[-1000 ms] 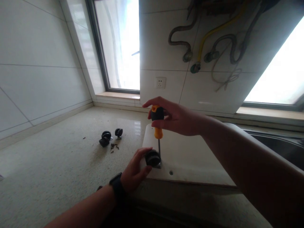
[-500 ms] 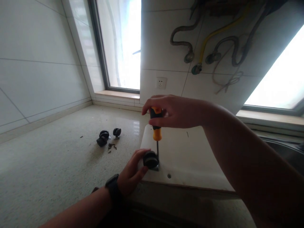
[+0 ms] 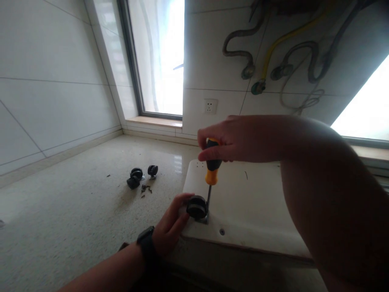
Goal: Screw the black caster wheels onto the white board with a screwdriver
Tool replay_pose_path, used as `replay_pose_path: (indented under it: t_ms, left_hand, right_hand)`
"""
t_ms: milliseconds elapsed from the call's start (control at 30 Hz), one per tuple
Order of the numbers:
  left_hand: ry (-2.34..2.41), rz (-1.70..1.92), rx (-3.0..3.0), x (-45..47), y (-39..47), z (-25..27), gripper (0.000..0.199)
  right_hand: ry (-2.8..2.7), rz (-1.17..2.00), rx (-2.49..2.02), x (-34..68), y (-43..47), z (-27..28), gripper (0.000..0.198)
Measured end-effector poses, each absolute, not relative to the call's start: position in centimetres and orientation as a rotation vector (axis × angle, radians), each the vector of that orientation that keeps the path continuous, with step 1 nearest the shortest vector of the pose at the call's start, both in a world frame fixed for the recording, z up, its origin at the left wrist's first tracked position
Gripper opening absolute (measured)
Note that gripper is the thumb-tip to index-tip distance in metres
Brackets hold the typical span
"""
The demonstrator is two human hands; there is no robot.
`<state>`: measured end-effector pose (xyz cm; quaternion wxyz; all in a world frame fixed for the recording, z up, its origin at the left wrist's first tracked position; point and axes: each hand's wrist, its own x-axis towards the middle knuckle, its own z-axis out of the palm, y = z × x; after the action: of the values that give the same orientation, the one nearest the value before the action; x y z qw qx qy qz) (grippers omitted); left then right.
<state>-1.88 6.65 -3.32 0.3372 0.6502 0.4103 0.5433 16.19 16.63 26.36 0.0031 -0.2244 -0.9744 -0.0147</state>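
My right hand [image 3: 217, 140] is closed round the black and yellow handle of a screwdriver [image 3: 212, 174]. Its shaft slants down to the metal plate at the foot of a black caster wheel [image 3: 197, 207]. The tip and any screw under it are too small to make out. My left hand [image 3: 172, 219], with a dark watch on the wrist, grips that caster from the left side. The caster stands on the near left corner of a white panel [image 3: 243, 202]. A round screw head [image 3: 222, 232] sits in the panel to the right of the caster.
On the speckled countertop [image 3: 91, 219] to the left lie loose black casters [image 3: 136, 174] and several small dark screws [image 3: 146, 189]. A wall socket [image 3: 210, 106], bent hoses [image 3: 240, 53] and a yellow pipe [image 3: 269, 52] are on the tiled wall behind.
The screwdriver now leans, its handle further right than before. My right wrist and forearm have swung up and right. My left hand keeps its hold on the caster. The view has shifted slightly.
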Motion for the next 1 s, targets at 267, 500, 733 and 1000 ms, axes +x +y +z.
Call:
replay_pose_path:
  t_ms: [267, 500, 733, 1000]
  left_hand:
    - [1.038, 1.511, 1.719, -1.8, 7.2, -3.8, 0.036]
    - [1.009, 1.498, 1.733, -1.8, 7.2, -3.6, 0.035]
    - [0.984, 1.495, 1.729, -1.8, 7.4, -4.0, 0.036]
    - [0.971, 1.494, 1.71, -1.9, 7.4, -4.3, 0.039]
  right_hand:
    - [-3.144, 0.3, -0.58, 18.1, 17.3, 26.9, 0.033]
    - [-2.914, 0.084, -0.693, 18.0, 18.8, 25.6, 0.034]
    - [-2.962, 0.521, -0.4, 17.9, 17.9, 25.7, 0.041]
    - [-2.941, 0.288, -0.701, 17.3, 18.3, 26.0, 0.039]
